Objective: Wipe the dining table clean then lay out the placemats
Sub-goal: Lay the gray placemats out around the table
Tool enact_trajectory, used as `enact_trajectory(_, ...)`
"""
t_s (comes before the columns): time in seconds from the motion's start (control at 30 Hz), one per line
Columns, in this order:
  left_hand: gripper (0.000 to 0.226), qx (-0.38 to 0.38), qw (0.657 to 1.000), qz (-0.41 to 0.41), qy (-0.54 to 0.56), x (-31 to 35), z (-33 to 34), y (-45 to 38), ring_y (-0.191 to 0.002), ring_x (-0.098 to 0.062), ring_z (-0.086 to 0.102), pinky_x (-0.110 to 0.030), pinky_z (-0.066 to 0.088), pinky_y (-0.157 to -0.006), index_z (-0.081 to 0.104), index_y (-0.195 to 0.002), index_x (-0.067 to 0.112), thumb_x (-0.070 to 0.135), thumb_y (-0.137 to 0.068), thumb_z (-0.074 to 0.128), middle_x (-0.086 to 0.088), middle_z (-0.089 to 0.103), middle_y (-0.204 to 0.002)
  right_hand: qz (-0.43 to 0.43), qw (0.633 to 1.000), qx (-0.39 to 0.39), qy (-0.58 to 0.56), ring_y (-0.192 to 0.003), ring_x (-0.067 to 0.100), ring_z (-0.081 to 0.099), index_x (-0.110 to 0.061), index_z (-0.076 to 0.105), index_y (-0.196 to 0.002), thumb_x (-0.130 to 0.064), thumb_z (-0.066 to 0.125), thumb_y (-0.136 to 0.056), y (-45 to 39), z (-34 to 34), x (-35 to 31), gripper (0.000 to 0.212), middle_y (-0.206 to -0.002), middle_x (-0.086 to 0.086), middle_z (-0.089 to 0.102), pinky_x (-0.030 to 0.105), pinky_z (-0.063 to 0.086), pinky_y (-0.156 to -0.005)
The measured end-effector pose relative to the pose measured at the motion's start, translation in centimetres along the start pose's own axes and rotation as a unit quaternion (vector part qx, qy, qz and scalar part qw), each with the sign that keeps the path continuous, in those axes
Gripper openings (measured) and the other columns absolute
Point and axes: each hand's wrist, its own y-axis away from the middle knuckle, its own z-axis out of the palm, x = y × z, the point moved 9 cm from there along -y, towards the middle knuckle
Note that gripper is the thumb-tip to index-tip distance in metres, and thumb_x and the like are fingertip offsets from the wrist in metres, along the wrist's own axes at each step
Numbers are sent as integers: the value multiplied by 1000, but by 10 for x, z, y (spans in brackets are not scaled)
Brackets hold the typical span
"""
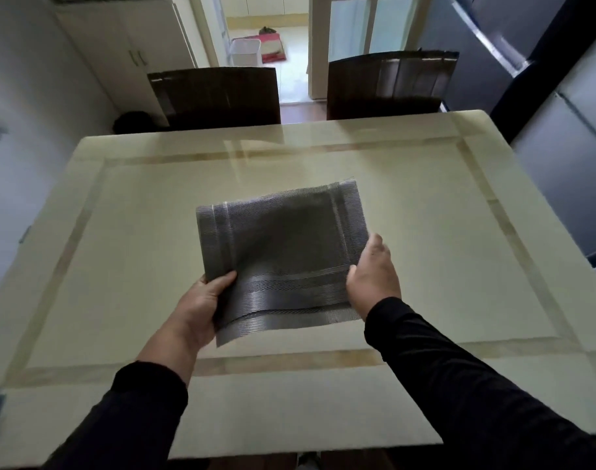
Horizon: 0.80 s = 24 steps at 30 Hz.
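Both hands hold one stack of dark grey woven placemats [283,256] above the middle of the table. Left hand [201,307] grips the near-left corner of the stack: thumb curled over the top face, remaining fingers hidden beneath. Right hand [372,276] is at the right edge of the stack, near its near-right corner; palm turned toward the mats, thumb on the upper side, fingers out of sight behind the edge, so the exact closure on that side cannot be read, though the hand appears to clasp the edge. Both forearms are in black long sleeves [459,378].

Placemats: rectangular, fine ribbed weave, lighter stripe bands running parallel to the edges. At least two layers visible at the near edge, where the lower mat sags and curls down away from the upper one. The stack is tilted slightly, far-right corner highest in view. Whether the far edge touches the tabletop cannot be determined.

Glossy cream rectangular dining table [459,266] below, with a tan inlaid border strip running parallel to its rim. Reflections of window light show on the far part of the surface.

Beyond the far edge: two dark brown chair backs [218,96], pushed up to the table, side by side. A white cabinet [120,56] stands far left against the wall. Through the open doorway between the chairs, a white bin [244,52] and a red cloth [272,45] lie on a pale floor.
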Motion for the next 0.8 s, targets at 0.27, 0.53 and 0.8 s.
enact_trajectory(0.27,19,37,987,36,-151,16,-18,-98,-98,-27,70,-40,55,-91,66,-110,14,9,-92,67,-12,74,-110,24,999,-22,-5,-130,29,44,-4,26,-149,5,53,-88,-45,66,-2,68,-142,16,41,31,35,-111)
enact_trajectory(0.53,50,248,879,43,-405,22,-63,-125,-88,-25,59,-35,46,-76,56,-111,10,43,-80,79,-2,62,-100,78,996,-49,-13,-123,26,49,-3,37,-140,-7,63,-91,-59,96,16,56,-135,14,47,31,40,-107)
enact_trajectory(0.8,24,284,841,81,-452,30,-62,-113,-79,-26,63,-32,46,-69,68,-88,17,37,-81,78,-4,70,-86,94,995,-29,-9,-91,17,45,-9,48,-109,-14,68,-91,-70,86,32,27,-104,2,49,20,33,-80)
